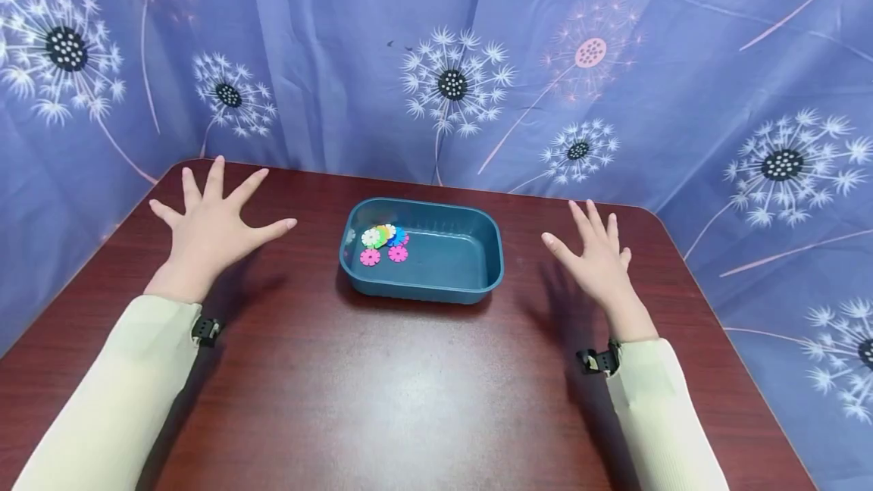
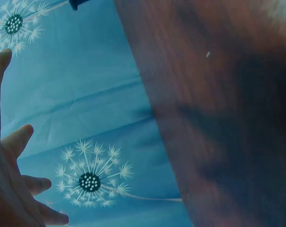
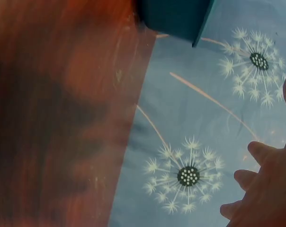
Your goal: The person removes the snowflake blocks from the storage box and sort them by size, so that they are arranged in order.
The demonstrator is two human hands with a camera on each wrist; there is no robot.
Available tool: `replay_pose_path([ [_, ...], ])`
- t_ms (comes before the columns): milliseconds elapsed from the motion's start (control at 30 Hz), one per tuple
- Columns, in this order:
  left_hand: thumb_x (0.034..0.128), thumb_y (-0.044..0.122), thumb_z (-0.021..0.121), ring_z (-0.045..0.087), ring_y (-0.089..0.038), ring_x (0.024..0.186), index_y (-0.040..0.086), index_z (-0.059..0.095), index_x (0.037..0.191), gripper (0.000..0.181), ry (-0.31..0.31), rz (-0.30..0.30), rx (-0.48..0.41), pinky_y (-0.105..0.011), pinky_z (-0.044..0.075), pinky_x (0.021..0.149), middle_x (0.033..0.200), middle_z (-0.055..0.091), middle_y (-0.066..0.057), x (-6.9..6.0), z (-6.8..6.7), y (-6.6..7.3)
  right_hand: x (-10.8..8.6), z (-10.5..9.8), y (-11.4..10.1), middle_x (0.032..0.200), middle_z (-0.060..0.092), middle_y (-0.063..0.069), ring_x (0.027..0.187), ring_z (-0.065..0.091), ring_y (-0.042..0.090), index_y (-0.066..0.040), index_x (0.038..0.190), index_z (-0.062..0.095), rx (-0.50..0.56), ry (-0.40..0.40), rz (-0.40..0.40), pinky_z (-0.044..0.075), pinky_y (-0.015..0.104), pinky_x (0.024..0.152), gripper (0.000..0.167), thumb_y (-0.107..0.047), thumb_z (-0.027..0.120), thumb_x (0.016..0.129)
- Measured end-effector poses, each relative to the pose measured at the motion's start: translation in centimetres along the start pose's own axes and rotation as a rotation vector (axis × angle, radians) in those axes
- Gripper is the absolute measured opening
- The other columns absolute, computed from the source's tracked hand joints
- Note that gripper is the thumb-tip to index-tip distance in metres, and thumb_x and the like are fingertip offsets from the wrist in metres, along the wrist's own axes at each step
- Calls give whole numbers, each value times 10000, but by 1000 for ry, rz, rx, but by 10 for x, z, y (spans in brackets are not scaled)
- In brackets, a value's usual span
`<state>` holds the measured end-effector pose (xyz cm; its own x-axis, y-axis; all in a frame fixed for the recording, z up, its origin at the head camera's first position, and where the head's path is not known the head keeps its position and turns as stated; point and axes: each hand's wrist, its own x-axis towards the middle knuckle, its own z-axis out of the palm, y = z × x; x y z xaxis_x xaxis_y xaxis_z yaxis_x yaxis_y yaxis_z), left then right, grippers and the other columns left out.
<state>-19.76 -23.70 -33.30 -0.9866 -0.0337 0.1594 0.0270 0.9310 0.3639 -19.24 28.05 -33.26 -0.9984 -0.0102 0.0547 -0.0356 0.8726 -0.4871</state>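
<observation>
A dark teal plastic basin [image 1: 436, 295] stands toward the back of the table, between the two hands. Inside it, at the left end, lie several small notched discs: pink discs [image 1: 398, 254], a white disc [image 1: 370, 239], and green, orange and blue ones partly overlapping. My left hand [image 1: 213, 227] is held above the table left of the basin, fingers spread wide and holding nothing. To the basin's right hovers my right hand [image 1: 599, 264], its fingers also extended, touching nothing. Part of the basin [image 3: 174, 19] shows at the top of the right wrist view.
The dark red-brown table [image 1: 327, 400] has a glossy surface with a bright reflection near its middle. Behind it and along both sides hangs a blue curtain [image 1: 355, 74] printed with dandelions. Each wrist carries a black strap [image 1: 603, 359] at the sleeve's edge.
</observation>
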Motion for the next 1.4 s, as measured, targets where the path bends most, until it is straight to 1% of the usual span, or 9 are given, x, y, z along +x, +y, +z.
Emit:
replay_pose_path([
  [433,871,718,617,102,-626,1516,288,303,1616,915,-19,-43,-106,-940,111,1039,1702,107,-249,-19,24,14,-18,26,-17,1727,165,132,1606,28,443,-202,1631,280,35,37,-114,92,876,1128,780,-505,596,985],
  [600,885,689,625,164,-587,1518,252,318,1612,902,-55,-34,-149,-911,166,1055,1686,168,-256,-28,30,20,-23,35,-28,1717,207,131,1606,77,431,-182,1618,316,44,22,-159,128,827,1172,757,-451,627,982],
  [767,899,655,634,208,-544,1522,230,323,1612,887,-109,-34,-195,-882,203,1081,1680,202,-248,-30,34,29,-25,40,-42,1709,234,135,1602,107,430,-144,1605,343,80,-21,-208,151,775,1217,731,-392,647,989],
  [933,977,529,612,310,-471,1517,146,322,1612,796,-201,-50,-390,-713,301,1194,1657,298,-236,-26,39,37,-22,42,-59,1707,248,122,1605,125,410,-136,1601,352,122,-107,-256,168,709,1257,725,-373,662,991],
  [1000,1002,465,605,348,-448,1507,110,326,1607,755,-242,-71,-496,-634,330,1222,1632,352,-240,-24,41,40,-20,42,-65,1707,258,104,1602,166,384,-142,1600,358,132,-139,-278,241,666,1255,721,-369,669,990],
  [1133,1020,387,607,464,-420,1441,101,330,1605,708,-333,-148,-691,-576,424,1188,1605,399,-241,-20,43,45,-13,42,-77,1700,282,89,1585,242,352,-154,1595,371,138,-201,-328,337,615,1228,707,-352,677,990],
  [1200,1025,371,605,493,-412,1422,107,320,1609,702,-371,-180,-744,-562,451,1171,1610,395,-232,-19,44,48,-9,41,-83,1697,289,94,1580,258,350,-154,1592,378,138,-230,-348,342,607,1227,705,-343,686,986],
  [1233,1024,365,610,509,-409,1412,113,319,1611,701,-387,-195,-767,-557,459,1163,1611,397,-225,-18,45,49,-7,41,-86,1696,291,95,1584,248,351,-159,1593,378,135,-246,-356,306,613,1249,705,-347,686,987],
  [1400,1035,328,598,514,-395,1419,81,310,1609,688,-419,-207,-828,-522,454,1168,1591,433,-225,-12,45,55,4,36,-99,1690,307,83,1580,267,328,-165,1595,375,133,-317,-379,302,603,1258,736,-357,711,969],
])
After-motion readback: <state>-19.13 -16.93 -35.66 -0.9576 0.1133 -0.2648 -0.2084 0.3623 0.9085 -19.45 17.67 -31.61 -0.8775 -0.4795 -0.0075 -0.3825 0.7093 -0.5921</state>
